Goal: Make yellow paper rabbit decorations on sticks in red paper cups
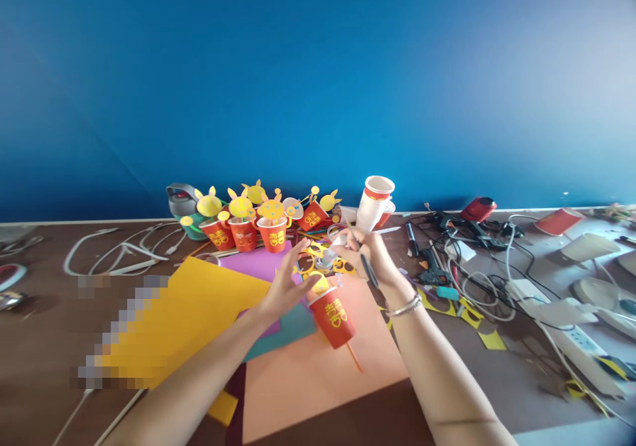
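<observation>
My left hand (287, 280) has its fingers spread, with the thumb against the rim of a red paper cup (332, 316) that has a yellow cut-out at its mouth and an orange stick (354, 357) under it. My right hand (365, 255) is closed on a black pen (368, 270) and pinches a small pale piece I cannot make out. Both hands hover over coloured paper sheets: yellow (183, 313), purple (258, 264), orange (318, 380).
A row of finished red cups with yellow rabbit cut-outs (243, 224) stands at the back by the blue wall. A stack of paper cups (373, 204) leans behind my right hand. Glue guns (432, 270), cables (477, 280) and a power strip (576, 340) lie at the right. White cords (119, 247) lie at the left.
</observation>
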{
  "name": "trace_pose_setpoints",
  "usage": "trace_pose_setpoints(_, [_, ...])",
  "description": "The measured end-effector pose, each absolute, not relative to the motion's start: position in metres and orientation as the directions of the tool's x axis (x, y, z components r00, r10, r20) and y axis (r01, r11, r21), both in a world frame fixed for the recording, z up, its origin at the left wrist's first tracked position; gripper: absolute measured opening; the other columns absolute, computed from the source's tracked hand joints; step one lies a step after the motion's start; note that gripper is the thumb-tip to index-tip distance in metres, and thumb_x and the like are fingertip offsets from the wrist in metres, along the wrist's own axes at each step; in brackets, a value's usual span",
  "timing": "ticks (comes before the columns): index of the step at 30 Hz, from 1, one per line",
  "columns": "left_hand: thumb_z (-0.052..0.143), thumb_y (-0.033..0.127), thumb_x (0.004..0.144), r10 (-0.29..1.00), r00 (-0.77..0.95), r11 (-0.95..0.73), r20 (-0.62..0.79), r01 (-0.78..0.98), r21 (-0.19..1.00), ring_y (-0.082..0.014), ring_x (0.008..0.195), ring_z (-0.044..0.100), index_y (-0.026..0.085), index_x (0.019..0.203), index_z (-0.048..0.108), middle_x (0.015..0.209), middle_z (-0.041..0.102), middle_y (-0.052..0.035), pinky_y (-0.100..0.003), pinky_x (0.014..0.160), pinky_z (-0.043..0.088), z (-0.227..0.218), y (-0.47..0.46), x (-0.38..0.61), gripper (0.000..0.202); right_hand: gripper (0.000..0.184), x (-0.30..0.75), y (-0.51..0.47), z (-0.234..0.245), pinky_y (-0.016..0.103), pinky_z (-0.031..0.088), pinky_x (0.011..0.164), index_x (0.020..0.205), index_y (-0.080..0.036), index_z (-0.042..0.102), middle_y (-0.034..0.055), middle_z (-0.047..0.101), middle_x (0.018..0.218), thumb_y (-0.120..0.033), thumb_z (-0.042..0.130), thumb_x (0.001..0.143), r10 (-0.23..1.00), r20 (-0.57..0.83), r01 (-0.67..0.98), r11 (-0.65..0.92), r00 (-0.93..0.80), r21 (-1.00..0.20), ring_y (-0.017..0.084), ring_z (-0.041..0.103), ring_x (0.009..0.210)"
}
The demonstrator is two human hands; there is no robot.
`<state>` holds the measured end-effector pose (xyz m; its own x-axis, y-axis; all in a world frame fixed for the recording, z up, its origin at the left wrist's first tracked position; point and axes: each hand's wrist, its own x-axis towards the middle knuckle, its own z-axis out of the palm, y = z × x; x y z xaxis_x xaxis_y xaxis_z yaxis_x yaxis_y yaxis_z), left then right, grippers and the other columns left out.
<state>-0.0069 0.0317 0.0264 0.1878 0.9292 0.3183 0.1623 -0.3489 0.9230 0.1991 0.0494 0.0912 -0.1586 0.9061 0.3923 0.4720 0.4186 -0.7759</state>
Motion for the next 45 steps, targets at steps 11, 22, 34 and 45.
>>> trace_pose_setpoints(11, [0.080,0.035,0.065,0.991,0.107,-0.027,0.077,-0.408,0.912,-0.0135,0.071,0.059,0.018,0.092,0.064,0.081,0.066,-0.0019,-0.024,0.063,0.043,0.036,0.029,-0.001,0.036,0.019,0.168,0.040,0.076,0.029,0.041,0.070,0.067,-0.021,0.040,0.0055,0.052,0.086,-0.004,0.047,0.069,0.825,0.458,0.694,0.541,-0.331,-0.474,0.018,0.050,0.079])
trace_pose_setpoints(22, [0.077,0.027,0.063,0.996,0.017,0.083,-0.093,-0.631,0.772,-0.0058,0.051,0.045,0.016,0.068,0.057,0.058,0.052,0.0048,-0.019,0.050,0.037,0.049,0.028,0.001,0.023,0.029,0.152,0.025,0.086,0.039,0.042,0.090,0.101,-0.019,0.056,0.0105,0.056,0.112,-0.007,0.054,0.076,0.747,0.544,0.659,0.633,-0.383,-0.406,0.025,0.050,0.105])
trace_pose_setpoints(34, [0.077,0.024,0.061,0.989,-0.143,-0.066,-0.043,-0.674,0.736,-0.0051,0.054,0.047,0.016,0.067,0.056,0.062,0.054,0.0051,-0.020,0.053,0.039,0.053,0.040,-0.007,0.023,0.041,0.149,0.015,0.091,0.043,0.039,0.095,0.123,-0.022,0.056,0.0104,0.060,0.117,-0.023,0.059,0.081,0.736,0.520,0.720,0.630,-0.434,-0.292,0.028,0.049,0.110])
trace_pose_setpoints(45, [0.063,0.047,0.078,0.972,-0.130,-0.230,0.194,-0.392,0.891,-0.0117,0.068,0.050,0.020,0.084,0.058,0.076,0.055,0.0008,-0.025,0.064,0.041,0.041,0.037,-0.008,0.028,0.026,0.158,0.032,0.083,0.026,0.045,0.066,0.101,-0.017,0.060,0.0036,0.063,0.084,-0.024,0.065,0.077,0.856,0.354,0.521,0.512,-0.378,-0.683,0.015,0.056,0.072])
